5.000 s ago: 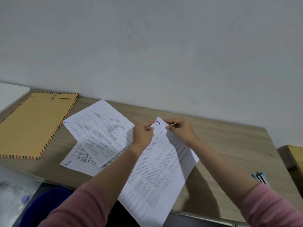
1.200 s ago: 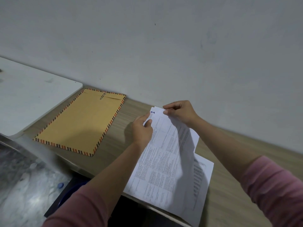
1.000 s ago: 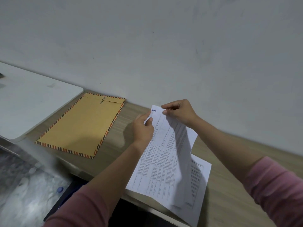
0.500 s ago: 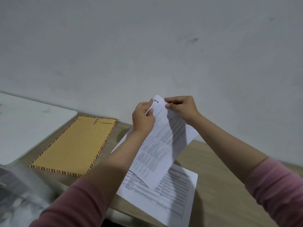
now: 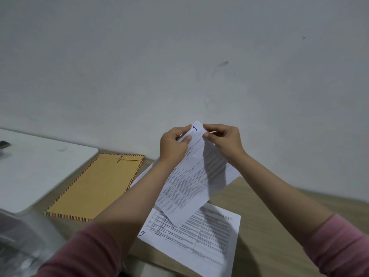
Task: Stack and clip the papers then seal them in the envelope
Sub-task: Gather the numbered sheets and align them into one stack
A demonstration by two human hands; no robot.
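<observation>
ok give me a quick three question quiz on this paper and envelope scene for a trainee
1. True or false: the left hand and right hand both pinch the top of the lifted papers.
2. Which number is written on the sheet lying flat on the desk? A) 9 B) 4 C) 7
3. Fill in: the paper clip lies on the ____.

Key: 1 true; 2 A; 3 envelope
</observation>
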